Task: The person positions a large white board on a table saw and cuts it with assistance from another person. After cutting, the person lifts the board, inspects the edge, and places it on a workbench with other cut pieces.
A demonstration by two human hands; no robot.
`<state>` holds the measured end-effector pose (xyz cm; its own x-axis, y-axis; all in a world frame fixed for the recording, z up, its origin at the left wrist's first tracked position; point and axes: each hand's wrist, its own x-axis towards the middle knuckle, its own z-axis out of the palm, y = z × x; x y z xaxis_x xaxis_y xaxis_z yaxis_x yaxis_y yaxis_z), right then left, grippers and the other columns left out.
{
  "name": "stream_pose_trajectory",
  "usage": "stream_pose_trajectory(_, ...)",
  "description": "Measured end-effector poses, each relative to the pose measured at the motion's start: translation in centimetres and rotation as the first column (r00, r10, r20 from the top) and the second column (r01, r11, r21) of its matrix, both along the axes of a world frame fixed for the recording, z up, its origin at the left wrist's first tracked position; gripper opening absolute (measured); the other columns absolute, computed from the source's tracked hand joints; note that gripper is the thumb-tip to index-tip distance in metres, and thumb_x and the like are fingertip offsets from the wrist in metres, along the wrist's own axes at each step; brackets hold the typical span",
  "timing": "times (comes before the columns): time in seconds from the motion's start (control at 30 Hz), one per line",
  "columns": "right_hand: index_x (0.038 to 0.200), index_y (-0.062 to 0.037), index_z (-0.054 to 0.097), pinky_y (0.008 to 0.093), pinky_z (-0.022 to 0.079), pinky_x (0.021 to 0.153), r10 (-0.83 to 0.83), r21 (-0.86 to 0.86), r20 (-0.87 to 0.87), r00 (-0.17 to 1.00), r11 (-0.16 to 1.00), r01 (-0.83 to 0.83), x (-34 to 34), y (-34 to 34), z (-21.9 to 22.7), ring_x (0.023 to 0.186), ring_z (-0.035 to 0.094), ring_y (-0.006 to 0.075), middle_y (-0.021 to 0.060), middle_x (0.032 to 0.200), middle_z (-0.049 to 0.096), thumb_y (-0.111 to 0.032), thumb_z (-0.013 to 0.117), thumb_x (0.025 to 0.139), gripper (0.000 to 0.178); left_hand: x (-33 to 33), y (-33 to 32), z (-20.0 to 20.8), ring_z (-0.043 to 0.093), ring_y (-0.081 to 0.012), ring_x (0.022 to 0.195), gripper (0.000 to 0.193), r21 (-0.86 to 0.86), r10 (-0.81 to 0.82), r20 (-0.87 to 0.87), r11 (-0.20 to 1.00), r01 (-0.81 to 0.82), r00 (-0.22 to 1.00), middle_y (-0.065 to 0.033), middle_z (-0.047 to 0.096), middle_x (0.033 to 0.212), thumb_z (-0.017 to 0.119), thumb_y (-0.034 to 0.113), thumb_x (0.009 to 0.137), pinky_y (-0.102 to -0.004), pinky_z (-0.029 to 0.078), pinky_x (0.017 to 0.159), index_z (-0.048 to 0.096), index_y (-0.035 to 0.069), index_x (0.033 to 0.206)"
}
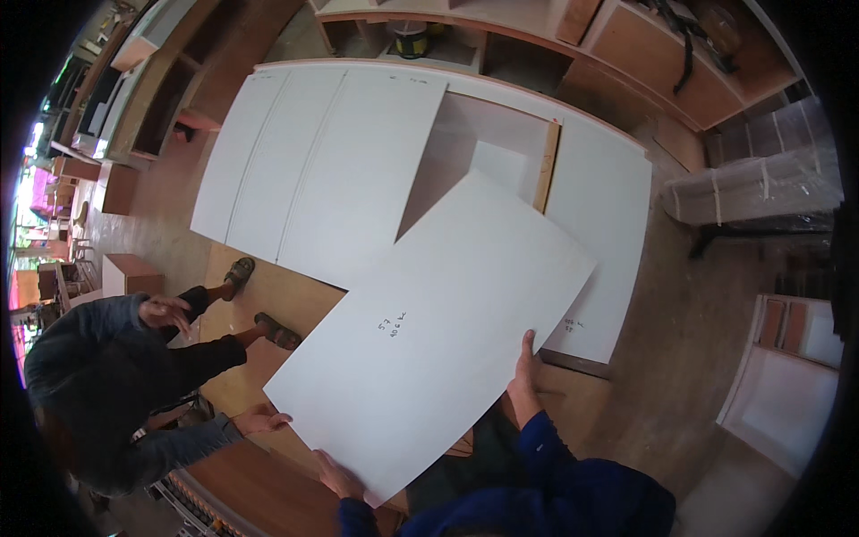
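A large white panel (pixel 438 313) with handwritten marks is held at a slant in front of me. My left hand (pixel 338 476) grips its near left edge, close to the nearest corner. On its right edge, my right hand (pixel 523 371) is closed with the thumb on top. A co-worker's hand (pixel 261 419) is at the panel's left corner. Beyond it lies a wide cabinet, its top covered by white door panels (pixel 358 170) on the left and another white panel (pixel 604 206) on the right. Between these, an opening (pixel 465 134) shows the cabinet's inside, partly hidden by the held panel.
The co-worker (pixel 98 385) bends over at the left, feet in sandals on a plywood sheet (pixel 304 313). Wooden cabinets (pixel 528 27) stand along the far side. A plastic-wrapped bundle (pixel 761 183) is at the right, above a white-and-brown cabinet piece (pixel 778 385).
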<state>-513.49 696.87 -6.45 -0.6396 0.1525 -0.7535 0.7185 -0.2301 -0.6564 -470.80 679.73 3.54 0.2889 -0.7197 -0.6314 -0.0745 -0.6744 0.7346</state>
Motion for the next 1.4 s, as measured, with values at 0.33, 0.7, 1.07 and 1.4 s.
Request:
stream_pose_trajectory(0.33, 0.14, 0.0129, 0.04, 0.0416, 0.055, 0.098, -0.027, 0.007, -0.142, 0.99, 1.0, 0.028, -9.6, 5.6, 7.8, 0.122, 0.06, 0.0289, 0.0221, 0.137, 0.056, -0.043, 0.075, 0.096, 0.08, -10.4, -4.9, 0.3, 0.049, -0.0283, 0.135, 0.078, 0.167, -0.111, -0.521, 0.959, 0.228, 0.846, -0.014, 0.046, 0.153, 0.042, 0.063, 0.105, -0.0419, 0.04, 0.113, 0.035, 0.006, 0.158)
stream_pose_trajectory(0.7, 0.145, 0.0126, 0.045, 0.0443, 0.043, 0.113, 0.241, 0.119, -0.02, 0.97, 0.964, -0.237, -20.3, 0.2, -4.1, 0.134, 0.051, 0.0315, 0.0243, 0.146, 0.05, -0.066, 0.076, 0.084, 0.104, -19.3, -3.4, -14.3, 0.043, -0.0299, 0.141, 0.069, -0.161, -0.123, -0.431, 0.985, 0.059, 0.894, -0.0142, 0.042, 0.157, 0.029, 0.053, 0.111, -0.041, 0.031, 0.12, 0.036, 0.003, 0.157)
stream_pose_trajectory(1.07, 0.114, 0.0136, 0.067, 0.0418, 0.05, 0.095, 0.338, 0.388, 0.031, 0.941, 0.863, -0.323, -28.7, -2.4, -13.9, 0.11, 0.06, 0.026, 0.0195, 0.114, 0.066, -0.081, 0.074, 0.074, 0.103, -24.7, -1.6, -18.9, 0.043, -0.0294, 0.141, 0.075, 0.109, 0.084, -0.454, 0.993, -0.038, 0.887, -0.0108, 0.042, 0.16, 0.031, 0.063, 0.107, -0.0439, 0.028, 0.122, 0.04, 0.007, 0.156)
stream_pose_trajectory(1.4, 0.085, 0.0103, 0.069, 0.0429, 0.051, 0.074, 0.448, 0.629, -0.041, 0.893, 0.706, -0.326, -42.7, -7.4, -19.2, 0.085, 0.063, 0.0274, 0.0184, 0.089, 0.069, -0.08, 0.073, 0.076, 0.091, -37.1, -1.8, -21.2, 0.041, -0.0306, 0.142, 0.071, 0.094, 0.156, -0.539, 0.988, -0.125, 0.828, -0.01, 0.043, 0.159, 0.034, 0.06, 0.107, -0.0453, 0.03, 0.121, 0.042, 0.008, 0.154)
